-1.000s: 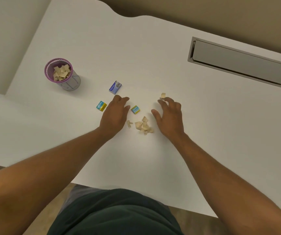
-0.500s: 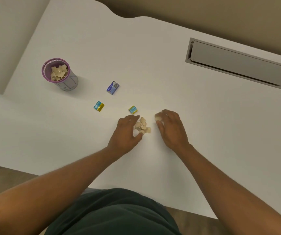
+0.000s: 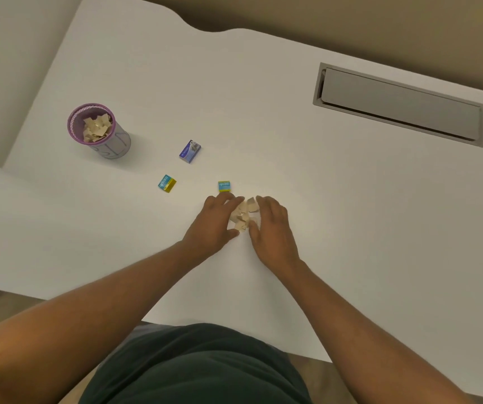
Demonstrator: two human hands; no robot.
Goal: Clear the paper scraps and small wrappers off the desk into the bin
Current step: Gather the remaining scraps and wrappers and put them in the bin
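A small heap of beige paper scraps (image 3: 243,214) lies on the white desk (image 3: 263,118), pressed between my two hands. My left hand (image 3: 214,223) cups the heap from the left and my right hand (image 3: 273,225) from the right, fingers curled around the scraps. Two teal-and-yellow wrappers lie nearby: one wrapper (image 3: 224,186) just beyond my left fingertips, the other wrapper (image 3: 167,183) further left. A blue wrapper (image 3: 190,151) lies beyond them. The purple-rimmed mesh bin (image 3: 100,132) stands at the far left, holding several scraps.
A grey recessed cable tray (image 3: 400,104) is set into the desk at the back right. The desk's front edge runs just above my dark-clothed lap. A lower white surface (image 3: 15,223) adjoins on the left.
Both hands have closed in toward each other, gathering the scattered scraps into one tight heap. The lone scrap from beyond my right fingers has been drawn into the pile.
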